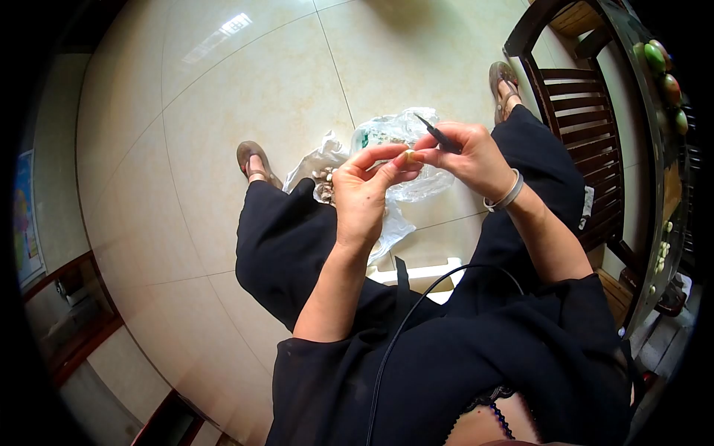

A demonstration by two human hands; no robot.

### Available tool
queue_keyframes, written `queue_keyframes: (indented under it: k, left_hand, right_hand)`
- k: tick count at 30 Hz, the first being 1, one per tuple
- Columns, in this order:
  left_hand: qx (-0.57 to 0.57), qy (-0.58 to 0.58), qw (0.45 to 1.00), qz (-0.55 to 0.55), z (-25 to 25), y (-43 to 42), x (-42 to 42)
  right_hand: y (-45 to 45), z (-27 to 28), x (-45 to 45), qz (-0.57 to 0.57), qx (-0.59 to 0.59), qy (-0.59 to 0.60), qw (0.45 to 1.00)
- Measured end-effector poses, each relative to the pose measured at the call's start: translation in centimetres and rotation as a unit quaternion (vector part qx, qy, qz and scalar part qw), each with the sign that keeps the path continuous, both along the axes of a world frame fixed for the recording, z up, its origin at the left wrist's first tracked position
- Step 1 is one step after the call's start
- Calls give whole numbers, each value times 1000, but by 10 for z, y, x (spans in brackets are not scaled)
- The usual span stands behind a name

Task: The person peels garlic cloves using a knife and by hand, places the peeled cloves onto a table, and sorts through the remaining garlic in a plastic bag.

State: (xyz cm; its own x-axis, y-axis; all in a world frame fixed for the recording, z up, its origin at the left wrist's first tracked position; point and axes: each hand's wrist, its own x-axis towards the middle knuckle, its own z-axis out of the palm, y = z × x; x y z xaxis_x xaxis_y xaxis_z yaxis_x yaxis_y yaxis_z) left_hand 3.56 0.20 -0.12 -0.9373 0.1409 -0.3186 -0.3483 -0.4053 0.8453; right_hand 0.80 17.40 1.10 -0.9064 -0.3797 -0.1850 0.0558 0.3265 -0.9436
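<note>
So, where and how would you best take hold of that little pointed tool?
Probably by its thicker black handle, from the wrist side of the right hand; the narrow end juts out and tapers to a point.

My two arms reach forward from my lap side — elbows bent, bare below the sleeves. My left hand [362, 195] and my right hand [468, 152] meet in the middle, tips almost touching. The fingers on both are curled in a pinch — my right wrist [508, 192] bends in toward the left.
</note>
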Motion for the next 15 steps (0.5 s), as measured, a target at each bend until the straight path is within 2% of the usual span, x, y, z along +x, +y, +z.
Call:
queue_keyframes:
  k: [6, 15]
  left_hand:
    - [10, -7, 1000, -4, 1, -1, -1]
    - [3, -8, 1000, 7, 0, 0, -1]
  right_hand:
    - [3, -2, -1, -12, -65, -66, 996]
    - [2, -1, 0, -34, -42, -58, 997]
